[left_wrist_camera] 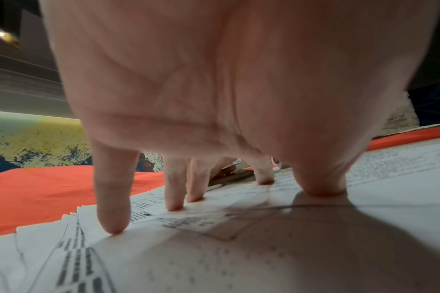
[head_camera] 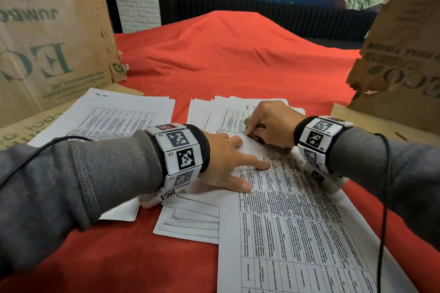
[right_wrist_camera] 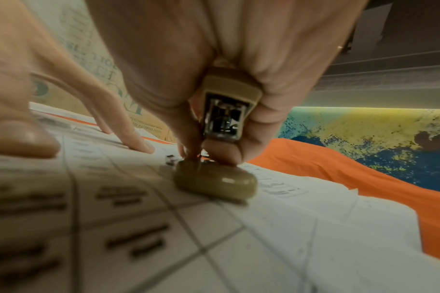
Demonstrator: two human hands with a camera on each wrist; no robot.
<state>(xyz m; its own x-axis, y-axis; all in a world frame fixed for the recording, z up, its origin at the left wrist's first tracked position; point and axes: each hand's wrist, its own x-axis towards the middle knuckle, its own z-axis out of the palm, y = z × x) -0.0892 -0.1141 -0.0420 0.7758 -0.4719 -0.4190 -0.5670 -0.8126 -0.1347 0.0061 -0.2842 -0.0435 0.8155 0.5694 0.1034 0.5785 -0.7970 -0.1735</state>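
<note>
A printed sheet with a table (head_camera: pixel 285 209) lies on the red cloth in front of me. My left hand (head_camera: pixel 228 162) rests on its upper left part, fingers (left_wrist_camera: pixel 113 208) spread straight and tips pressing the paper. My right hand (head_camera: pixel 269 123) grips a small tan stapler (right_wrist_camera: pixel 229 111) at the sheet's top corner; the stapler (head_camera: pixel 254 137) has its olive base (right_wrist_camera: pixel 214 182) on the paper and its metal mouth faces the wrist camera. A staple-like metal bit (right_wrist_camera: pixel 169 159) sits by the base.
Two more stacks of printed sheets lie behind, one at the left (head_camera: pixel 114 121) and one under my right hand (head_camera: pixel 219 109). Blank sheets (head_camera: pixel 190 219) lie under my left wrist. Brown cardboard boxes stand at the left (head_camera: pixel 52 43) and right (head_camera: pixel 404 54). Red cloth (head_camera: pixel 226 54) covers the table.
</note>
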